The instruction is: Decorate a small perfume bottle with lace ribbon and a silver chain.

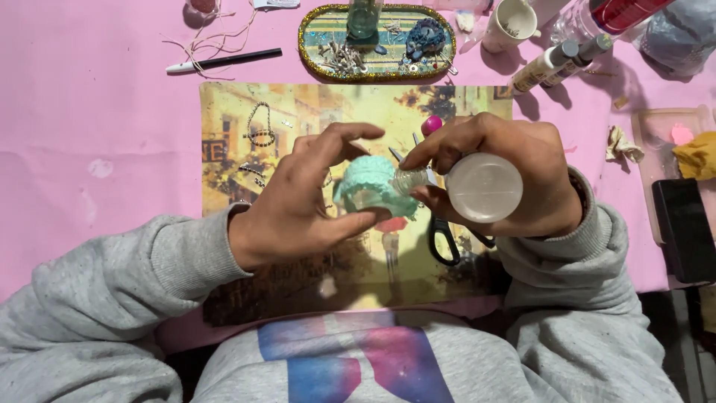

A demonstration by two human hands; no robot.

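Note:
My left hand (306,198) grips a small round object wrapped in mint-green crocheted trim (371,183) between thumb and fingers, above the picture mat. My right hand (507,168) holds a clear plastic bottle (477,186) tipped sideways, its nozzle touching the green object's right side. The bottle's round base faces the camera. Black-handled scissors (445,240) lie on the mat beneath my right hand, partly hidden. A pink bead (431,125) sits just above my right fingers.
A printed picture mat (246,119) with beaded loops lies on a pink tablecloth (89,134). A glittery oval tray (377,41) of shells, a white cup (512,22), glue tubes (556,63), a pen (224,61) and string sit behind. A clear tray (656,123) and black object (684,227) are right.

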